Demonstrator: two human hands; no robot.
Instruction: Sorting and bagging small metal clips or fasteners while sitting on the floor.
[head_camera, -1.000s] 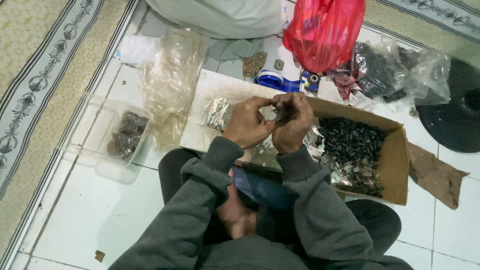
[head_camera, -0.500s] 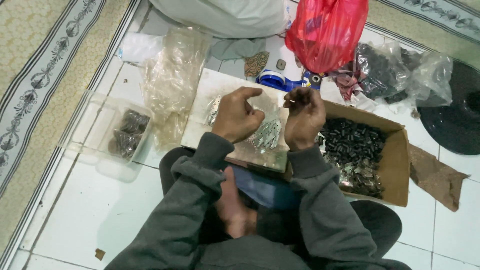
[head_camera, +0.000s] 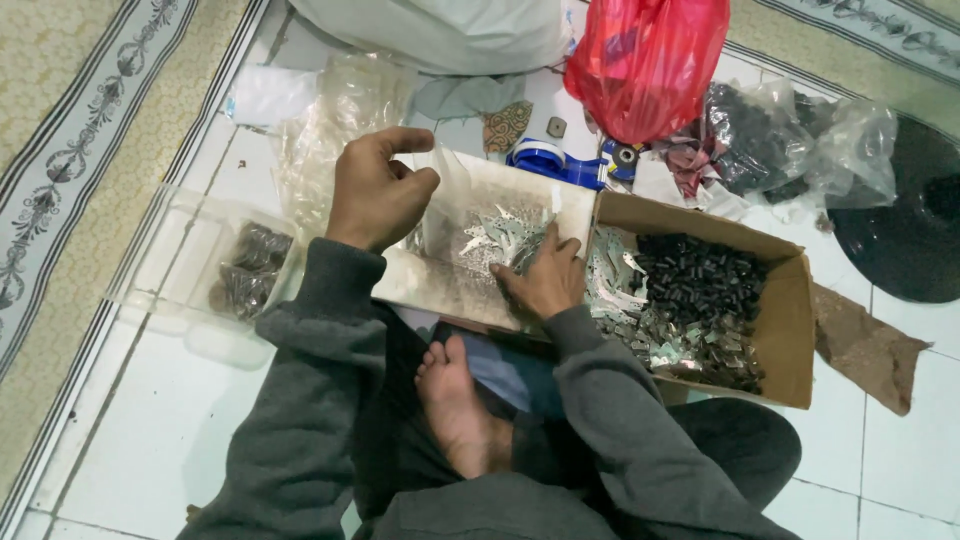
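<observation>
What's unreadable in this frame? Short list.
Head view only:
- Curled left hand: whether it holds anything; fingers hide the palm.
- Small silver metal pieces under the right hand: too small to tell their shape; fingertips cover the grip.
- Clear plastic tub: dark contents blurred by its wall.
- Red plastic bag: opaque, top cut off by the edge.

A cardboard flap (head_camera: 470, 270) is lying on the floor (head_camera: 130, 420) in front of the person, with a heap of small metal pieces (head_camera: 500, 235) sitting on it. The right hand (head_camera: 545, 280) is resting on that heap; the left hand (head_camera: 375, 195) is hovering over the flap's left edge. The cardboard box (head_camera: 780, 330) is lying to the right, holding more parts. A plastic tub (head_camera: 175, 270) is sitting to the left, and a tied bag (head_camera: 645, 60) is lying behind.
</observation>
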